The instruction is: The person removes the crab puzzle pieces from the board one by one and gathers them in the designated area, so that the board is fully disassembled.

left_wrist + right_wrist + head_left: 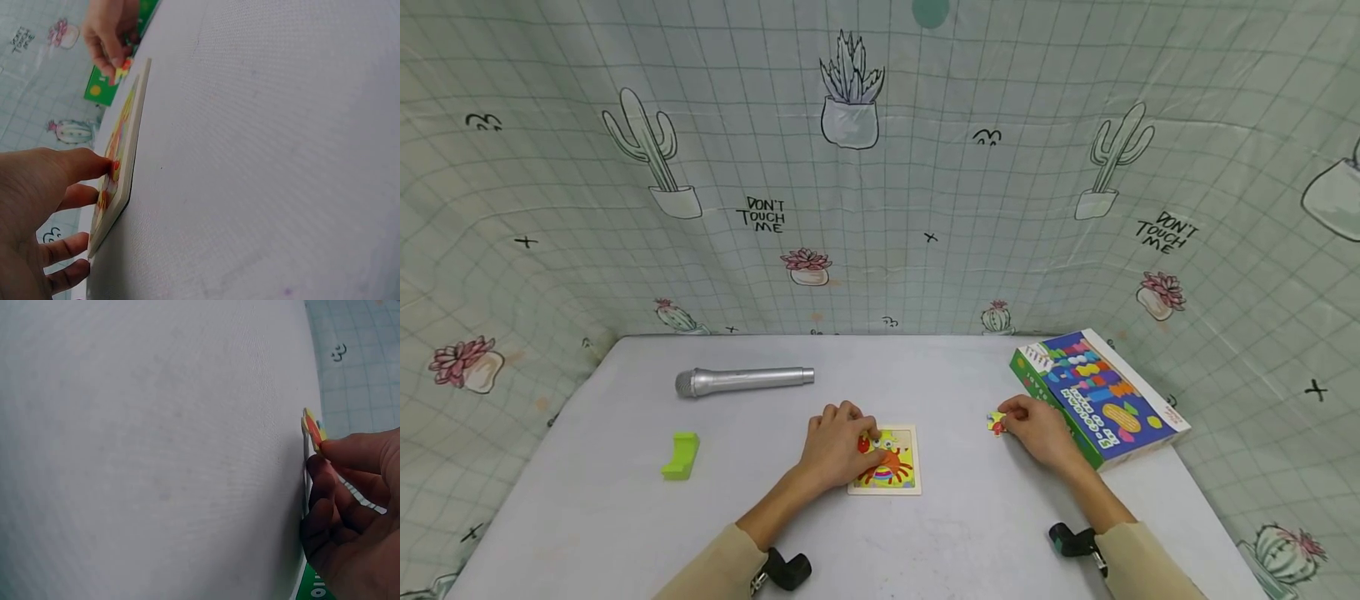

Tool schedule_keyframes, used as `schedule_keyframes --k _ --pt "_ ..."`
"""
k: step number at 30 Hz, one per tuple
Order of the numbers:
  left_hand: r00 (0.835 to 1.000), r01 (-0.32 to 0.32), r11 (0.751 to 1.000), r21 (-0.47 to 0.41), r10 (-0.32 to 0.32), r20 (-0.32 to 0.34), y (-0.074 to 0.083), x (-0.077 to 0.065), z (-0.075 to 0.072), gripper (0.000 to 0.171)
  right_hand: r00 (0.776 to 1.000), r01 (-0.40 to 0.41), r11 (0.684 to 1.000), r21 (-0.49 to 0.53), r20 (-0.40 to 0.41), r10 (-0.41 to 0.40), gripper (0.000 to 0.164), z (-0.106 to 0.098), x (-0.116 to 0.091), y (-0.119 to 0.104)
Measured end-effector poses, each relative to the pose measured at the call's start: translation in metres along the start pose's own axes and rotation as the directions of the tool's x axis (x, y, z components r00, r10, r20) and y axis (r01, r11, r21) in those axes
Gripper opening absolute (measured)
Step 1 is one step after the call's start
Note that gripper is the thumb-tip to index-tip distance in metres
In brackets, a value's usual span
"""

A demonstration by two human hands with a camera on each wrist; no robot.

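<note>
My left hand (837,446) rests over the left side of a square wooden jigsaw puzzle (904,481) with a crab picture on yellow. In the left wrist view, the thumb and index finger touch the face of the puzzle (119,153), while the other fingers spread loosely by its edge. Part of the picture's upper left lies hidden under the hand. To the right, my right hand (1037,432) pinches a small yellow and red puzzle piece (996,423) between thumb and fingertips. The right wrist view shows that piece (314,430) edge-on, close to the tabletop.
Beside the right hand lies a blue and green box (1101,400) at an angle near the table's right edge. A silver microphone (745,381) lies at the back left. Nearer on the left is a lime-green block (682,456) on the white table (955,542).
</note>
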State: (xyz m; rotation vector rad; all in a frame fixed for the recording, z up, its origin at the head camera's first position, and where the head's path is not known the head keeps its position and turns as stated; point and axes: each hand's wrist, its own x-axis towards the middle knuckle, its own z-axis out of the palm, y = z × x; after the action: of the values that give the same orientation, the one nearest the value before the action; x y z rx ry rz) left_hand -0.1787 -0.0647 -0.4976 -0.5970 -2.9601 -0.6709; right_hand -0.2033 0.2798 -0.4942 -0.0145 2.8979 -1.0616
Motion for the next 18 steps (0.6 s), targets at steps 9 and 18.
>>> schedule_keyframes --k 9,18 --pt "1.0 0.004 1.0 0.004 -0.004 0.006 0.001 0.0004 -0.0014 0.026 1.0 0.002 0.997 -0.072 0.008 -0.002 0.02 -0.0006 0.0044 0.0001" --pt "1.0 0.0 1.0 0.001 0.0 -0.005 -0.0001 0.0003 -0.0004 0.026 1.0 0.009 0.995 -0.1 -0.002 -0.009 0.018 0.0022 0.0065 0.0007"
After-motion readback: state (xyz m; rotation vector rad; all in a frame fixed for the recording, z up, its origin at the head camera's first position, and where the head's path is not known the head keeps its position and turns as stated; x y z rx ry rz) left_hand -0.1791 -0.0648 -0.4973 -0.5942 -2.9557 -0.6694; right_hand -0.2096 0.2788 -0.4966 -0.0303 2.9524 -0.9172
